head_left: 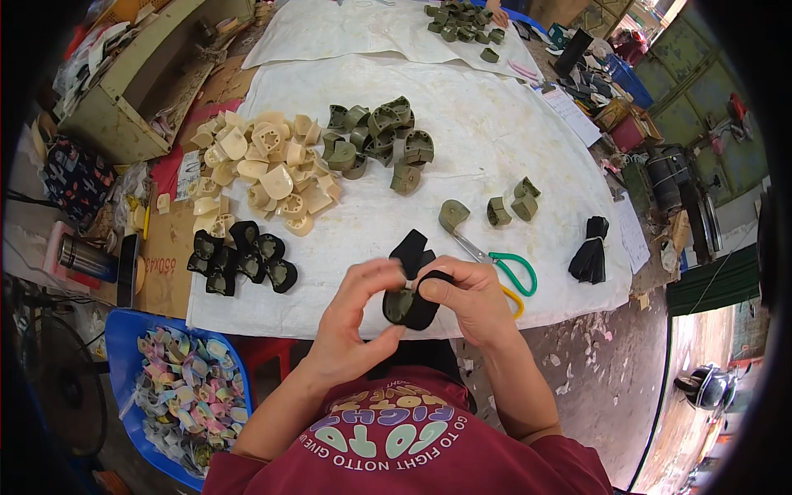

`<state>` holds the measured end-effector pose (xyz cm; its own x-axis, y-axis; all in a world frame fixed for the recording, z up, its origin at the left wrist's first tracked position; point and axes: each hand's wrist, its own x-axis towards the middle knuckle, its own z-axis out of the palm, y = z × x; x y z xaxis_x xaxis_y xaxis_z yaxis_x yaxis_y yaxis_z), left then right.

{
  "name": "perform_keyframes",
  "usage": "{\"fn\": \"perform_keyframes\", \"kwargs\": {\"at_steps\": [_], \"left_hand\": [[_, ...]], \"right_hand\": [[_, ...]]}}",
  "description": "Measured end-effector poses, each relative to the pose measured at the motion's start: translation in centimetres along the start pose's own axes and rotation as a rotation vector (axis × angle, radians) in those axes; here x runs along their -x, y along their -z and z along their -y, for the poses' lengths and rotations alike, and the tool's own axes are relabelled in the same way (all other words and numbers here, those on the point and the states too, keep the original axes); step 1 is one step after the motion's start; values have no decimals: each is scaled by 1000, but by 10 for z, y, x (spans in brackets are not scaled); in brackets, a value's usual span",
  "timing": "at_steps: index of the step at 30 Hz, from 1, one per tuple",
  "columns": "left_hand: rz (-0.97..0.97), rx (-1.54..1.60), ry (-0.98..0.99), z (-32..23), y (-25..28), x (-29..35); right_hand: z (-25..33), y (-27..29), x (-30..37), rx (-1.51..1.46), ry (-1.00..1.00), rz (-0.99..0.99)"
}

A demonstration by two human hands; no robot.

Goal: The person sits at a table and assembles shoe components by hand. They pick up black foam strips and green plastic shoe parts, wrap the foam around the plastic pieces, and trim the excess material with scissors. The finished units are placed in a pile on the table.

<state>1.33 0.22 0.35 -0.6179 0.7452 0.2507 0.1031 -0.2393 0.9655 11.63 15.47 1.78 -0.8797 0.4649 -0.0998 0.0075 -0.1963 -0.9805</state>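
Note:
Just off the table's front edge, my right hand (470, 301) is closed on a black-covered shoe heel (400, 307), its thumb pressing the black material at the top. Olive green shows on the heel's flat face. My left hand (355, 318) is beside it, thumb and fingers apart around the heel's left side; the fingertips are blurred. Behind the heel lies a black strip of material (408, 247). Scissors (478, 252) with one green and one yellow handle rest by my right hand, partly hidden by it. Several black-covered heels (247, 260) stand in a group to the left.
Cream heels (268, 165) are heaped at the left of the white-covered table (330, 82), with olive heels (384, 132) beside them. A tied bundle of black strips (589, 252) lies right. A blue tub (120, 346) of pastel heels stands lower left. Another person's hand (497, 15) shows far off.

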Motion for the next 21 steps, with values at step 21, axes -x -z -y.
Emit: {"fn": "perform_keyframes", "kwargs": {"at_steps": [21], "left_hand": [[199, -274, -11, 0, 19, -5]], "right_hand": [[-1, -21, 20, 563, 384, -83]]}}
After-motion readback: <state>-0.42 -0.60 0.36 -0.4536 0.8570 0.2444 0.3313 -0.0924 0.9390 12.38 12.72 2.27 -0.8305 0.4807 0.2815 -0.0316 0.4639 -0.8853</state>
